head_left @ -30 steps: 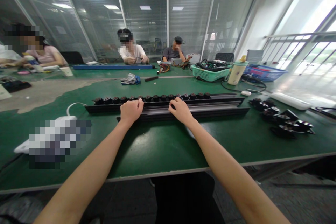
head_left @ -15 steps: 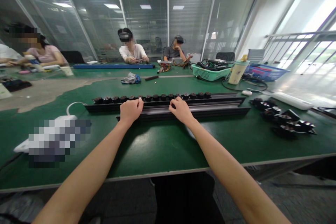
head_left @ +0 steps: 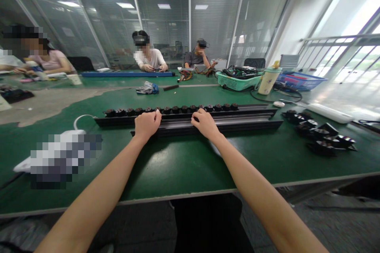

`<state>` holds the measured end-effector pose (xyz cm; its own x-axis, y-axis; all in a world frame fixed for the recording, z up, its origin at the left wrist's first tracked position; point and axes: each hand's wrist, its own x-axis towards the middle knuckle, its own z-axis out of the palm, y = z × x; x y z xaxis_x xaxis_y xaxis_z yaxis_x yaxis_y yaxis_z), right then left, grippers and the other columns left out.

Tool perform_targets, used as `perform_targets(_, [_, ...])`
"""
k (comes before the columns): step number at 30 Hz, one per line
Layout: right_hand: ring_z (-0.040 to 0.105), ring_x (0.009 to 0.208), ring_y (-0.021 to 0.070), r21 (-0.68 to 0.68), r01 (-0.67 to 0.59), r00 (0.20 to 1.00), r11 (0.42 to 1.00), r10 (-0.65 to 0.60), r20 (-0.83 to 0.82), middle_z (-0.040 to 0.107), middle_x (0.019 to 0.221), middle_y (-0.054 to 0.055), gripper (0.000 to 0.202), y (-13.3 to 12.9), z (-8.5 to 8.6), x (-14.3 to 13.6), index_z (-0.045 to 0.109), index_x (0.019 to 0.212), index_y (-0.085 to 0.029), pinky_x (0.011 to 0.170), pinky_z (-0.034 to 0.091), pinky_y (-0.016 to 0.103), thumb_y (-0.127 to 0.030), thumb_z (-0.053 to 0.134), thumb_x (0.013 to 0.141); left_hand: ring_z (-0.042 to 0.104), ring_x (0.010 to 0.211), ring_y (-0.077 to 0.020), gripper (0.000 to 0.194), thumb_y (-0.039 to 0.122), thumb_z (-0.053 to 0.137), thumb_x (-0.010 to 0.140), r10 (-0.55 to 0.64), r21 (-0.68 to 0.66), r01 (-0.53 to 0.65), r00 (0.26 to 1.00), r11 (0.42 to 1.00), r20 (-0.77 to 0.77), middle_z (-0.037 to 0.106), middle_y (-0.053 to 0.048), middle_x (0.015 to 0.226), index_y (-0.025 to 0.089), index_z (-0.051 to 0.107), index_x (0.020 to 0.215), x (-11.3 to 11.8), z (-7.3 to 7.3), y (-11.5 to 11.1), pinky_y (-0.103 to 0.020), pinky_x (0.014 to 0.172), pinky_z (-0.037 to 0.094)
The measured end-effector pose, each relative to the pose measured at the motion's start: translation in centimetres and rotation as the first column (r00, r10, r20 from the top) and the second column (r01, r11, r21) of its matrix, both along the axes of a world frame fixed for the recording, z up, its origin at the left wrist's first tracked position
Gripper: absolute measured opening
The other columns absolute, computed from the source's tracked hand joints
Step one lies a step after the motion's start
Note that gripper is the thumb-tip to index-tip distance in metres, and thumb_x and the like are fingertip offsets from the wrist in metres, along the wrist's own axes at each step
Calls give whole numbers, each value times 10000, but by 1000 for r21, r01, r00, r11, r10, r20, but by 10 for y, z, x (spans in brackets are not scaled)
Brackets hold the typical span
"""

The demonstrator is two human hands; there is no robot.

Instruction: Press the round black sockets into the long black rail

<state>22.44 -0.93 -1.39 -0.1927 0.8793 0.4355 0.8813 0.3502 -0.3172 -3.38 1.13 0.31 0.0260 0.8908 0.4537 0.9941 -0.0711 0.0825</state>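
A long black channel-shaped rail (head_left: 237,125) lies lengthwise across the table in front of me. My left hand (head_left: 147,123) is closed over its left part, the thumb on top and the fingertips out of sight. Curled in the same way, my right hand (head_left: 205,125) grips near the middle of the channel, thumb and index finger bent together at its far edge. Just behind runs a second black rail (head_left: 115,121), with a row of several small black round parts (head_left: 184,109) along it. Part of that row is hidden behind my hands.
Loose black parts (head_left: 322,134) lie in a pile at the right. A pixelated white object (head_left: 63,158) with a cable is at the left. Farther back are a green basket (head_left: 236,82), a cream cup (head_left: 269,81), a grey-blue cloth (head_left: 147,88) and a blue bar (head_left: 127,74). Several people sit beyond.
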Motion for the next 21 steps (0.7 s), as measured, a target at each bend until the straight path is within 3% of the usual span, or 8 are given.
perform_targets(21, [648,961,224,-27,37,996,999,-35,81,667,1141,119,226,-2,6,7,758,1063,-177,864,439,313,-202,533,1055,762,950,-328,752,483,171,1072,14,6,-14,1000,1000,-23,809,-173,953,187,856,986,0,0,-1,-381,787,493])
